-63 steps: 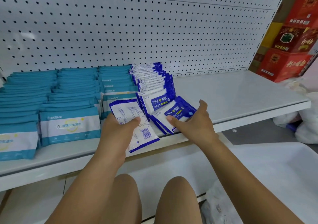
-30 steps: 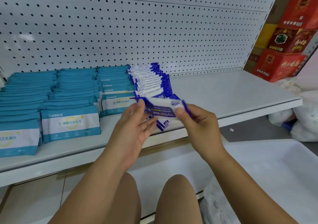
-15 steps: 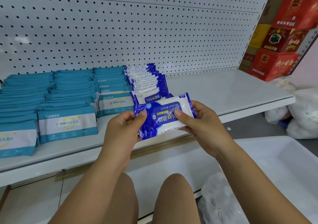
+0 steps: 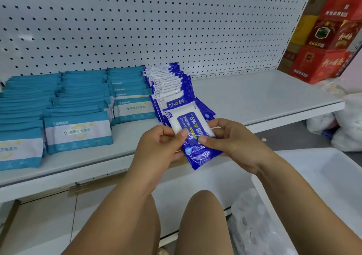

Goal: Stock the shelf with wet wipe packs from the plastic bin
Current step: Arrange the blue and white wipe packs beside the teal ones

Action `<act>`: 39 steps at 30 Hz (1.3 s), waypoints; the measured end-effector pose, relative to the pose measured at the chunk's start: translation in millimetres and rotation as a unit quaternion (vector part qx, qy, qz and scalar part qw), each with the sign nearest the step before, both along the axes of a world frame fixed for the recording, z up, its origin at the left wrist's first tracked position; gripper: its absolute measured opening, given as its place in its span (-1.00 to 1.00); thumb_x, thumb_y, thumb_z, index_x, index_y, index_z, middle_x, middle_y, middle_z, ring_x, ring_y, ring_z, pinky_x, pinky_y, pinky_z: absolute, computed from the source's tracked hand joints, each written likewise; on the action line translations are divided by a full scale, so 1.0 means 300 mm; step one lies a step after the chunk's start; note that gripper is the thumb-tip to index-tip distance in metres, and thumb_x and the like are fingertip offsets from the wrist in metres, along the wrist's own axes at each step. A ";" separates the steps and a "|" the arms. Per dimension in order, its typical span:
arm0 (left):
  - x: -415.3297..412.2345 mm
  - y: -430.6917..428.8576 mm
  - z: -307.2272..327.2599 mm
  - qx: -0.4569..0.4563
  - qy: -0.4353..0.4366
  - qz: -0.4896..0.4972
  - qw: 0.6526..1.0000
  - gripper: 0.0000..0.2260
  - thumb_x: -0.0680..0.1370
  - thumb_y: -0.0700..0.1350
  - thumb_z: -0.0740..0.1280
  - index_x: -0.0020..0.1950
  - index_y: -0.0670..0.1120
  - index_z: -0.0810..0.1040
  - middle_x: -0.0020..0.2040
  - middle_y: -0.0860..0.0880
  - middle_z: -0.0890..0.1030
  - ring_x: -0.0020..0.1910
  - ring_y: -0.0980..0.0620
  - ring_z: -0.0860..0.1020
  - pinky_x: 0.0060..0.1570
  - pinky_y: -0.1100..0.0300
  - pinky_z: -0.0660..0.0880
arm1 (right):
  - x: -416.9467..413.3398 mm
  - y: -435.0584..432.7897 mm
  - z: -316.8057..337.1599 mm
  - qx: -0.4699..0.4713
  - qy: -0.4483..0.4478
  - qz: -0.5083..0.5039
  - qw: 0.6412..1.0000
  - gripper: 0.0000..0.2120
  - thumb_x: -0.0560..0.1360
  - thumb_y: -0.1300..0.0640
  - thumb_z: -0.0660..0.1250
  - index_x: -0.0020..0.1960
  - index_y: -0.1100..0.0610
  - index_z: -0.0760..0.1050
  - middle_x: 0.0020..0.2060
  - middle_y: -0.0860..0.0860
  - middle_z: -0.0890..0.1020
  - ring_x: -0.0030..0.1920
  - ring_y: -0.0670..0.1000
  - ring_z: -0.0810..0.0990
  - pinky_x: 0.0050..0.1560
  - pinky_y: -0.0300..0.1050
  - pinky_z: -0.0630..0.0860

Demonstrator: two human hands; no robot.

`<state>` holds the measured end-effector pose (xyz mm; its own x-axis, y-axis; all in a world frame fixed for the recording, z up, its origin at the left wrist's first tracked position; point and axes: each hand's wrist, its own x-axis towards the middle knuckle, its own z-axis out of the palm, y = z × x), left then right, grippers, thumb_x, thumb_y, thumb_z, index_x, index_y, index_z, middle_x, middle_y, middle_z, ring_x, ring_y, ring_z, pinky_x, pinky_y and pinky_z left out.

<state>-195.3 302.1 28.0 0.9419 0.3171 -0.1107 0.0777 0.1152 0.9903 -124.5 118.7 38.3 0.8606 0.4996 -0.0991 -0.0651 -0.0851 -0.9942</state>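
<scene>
A dark blue and white wet wipe pack (image 4: 193,135) hangs turned on end just in front of the white shelf (image 4: 254,98). My left hand (image 4: 158,147) pinches its left side and my right hand (image 4: 233,143) pinches its right side. Behind it a row of the same dark blue packs (image 4: 168,84) runs back along the shelf, overlapping one another. Rows of teal and white packs (image 4: 78,131) fill the shelf's left part. The white plastic bin (image 4: 323,176) lies at the lower right; a crumpled clear plastic bag (image 4: 252,225) lies in it.
A white pegboard (image 4: 156,25) backs the shelf. Red and yellow cartons (image 4: 329,39) are stacked past the shelf's right end. White bags (image 4: 348,123) lie on the floor below them. My knees are under the hands.
Both hands lifted a blue pack off the shelf front, flipped it face up, and have now rotated it from lying crosswise to standing on end. The view shifted slightly right.
</scene>
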 end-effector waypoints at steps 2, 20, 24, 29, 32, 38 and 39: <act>0.028 0.021 -0.009 -0.014 0.000 0.039 0.999 -0.77 0.58 -0.06 0.45 0.05 -0.24 0.60 -0.08 -0.11 0.75 -0.08 0.00 0.74 -0.07 0.10 0.69 | 0.030 -0.010 0.005 -0.007 -0.016 -0.051 0.999 -0.47 0.29 0.07 0.55 0.21 0.13 0.50 -0.01 0.07 0.75 0.01 0.05 0.75 -0.14 -0.13 0.67; 0.247 0.089 0.012 0.205 0.108 0.124 0.965 -0.23 0.40 0.21 0.57 0.46 -0.09 0.33 0.34 -0.04 0.53 0.24 -0.07 0.54 0.23 -0.04 0.55 | 0.504 0.087 0.113 -0.270 -0.230 0.114 0.928 -0.66 0.52 0.23 0.48 0.25 -0.01 0.66 0.04 -0.15 0.71 -0.03 -0.17 0.66 -0.06 -0.32 0.59; 0.272 0.105 -0.011 0.261 0.112 0.119 0.951 -0.39 0.36 0.22 0.59 0.15 -0.02 0.33 -0.06 0.13 0.51 0.09 -0.11 0.63 0.11 -0.10 0.61 | 0.513 0.117 0.060 -0.274 -0.244 0.025 0.930 -0.48 0.42 0.07 0.59 0.35 -0.01 0.55 0.14 -0.03 0.59 0.04 -0.02 0.60 -0.20 -0.28 0.55; 0.286 0.123 -0.012 0.265 0.110 0.116 0.951 -0.38 0.32 0.20 0.63 0.10 -0.01 0.33 -0.15 0.21 0.41 0.04 -0.10 0.64 0.09 -0.10 0.61 | 0.485 0.094 0.059 -0.349 -0.141 -0.010 0.927 -0.09 0.29 -0.35 0.51 0.46 0.10 0.33 0.23 0.03 0.56 0.12 0.01 0.62 0.04 -0.11 0.57; 0.285 0.115 -0.013 0.256 0.097 0.108 0.956 -0.40 0.33 0.14 0.65 0.10 0.00 0.33 -0.15 0.23 0.40 0.05 -0.06 0.63 0.12 -0.09 0.60 | 0.469 0.086 0.069 -0.365 -0.093 0.055 0.925 0.01 0.13 -0.35 0.52 0.38 0.25 0.40 0.16 0.08 0.64 0.08 0.07 0.68 0.22 0.05 0.60; 0.276 0.114 -0.037 0.182 0.050 0.074 0.979 -0.41 0.36 -0.04 0.66 0.25 0.00 0.43 0.02 0.03 0.64 -0.02 0.10 0.63 0.03 0.14 0.57 | 0.465 0.081 0.003 -0.240 -0.110 0.055 0.963 -0.57 0.32 -0.02 0.61 0.09 0.09 0.57 -0.01 0.01 0.74 0.05 0.04 0.71 0.09 -0.10 0.64; 0.272 0.117 -0.041 0.181 0.033 0.074 0.980 -0.41 0.36 -0.07 0.66 0.27 0.02 0.43 0.01 0.03 0.66 -0.04 0.12 0.64 -0.03 0.19 0.56 | 0.459 0.081 -0.012 -0.208 -0.114 0.035 0.971 -0.50 0.31 0.03 0.62 0.15 0.09 0.52 0.04 0.02 0.71 0.07 0.01 0.70 0.08 -0.12 0.63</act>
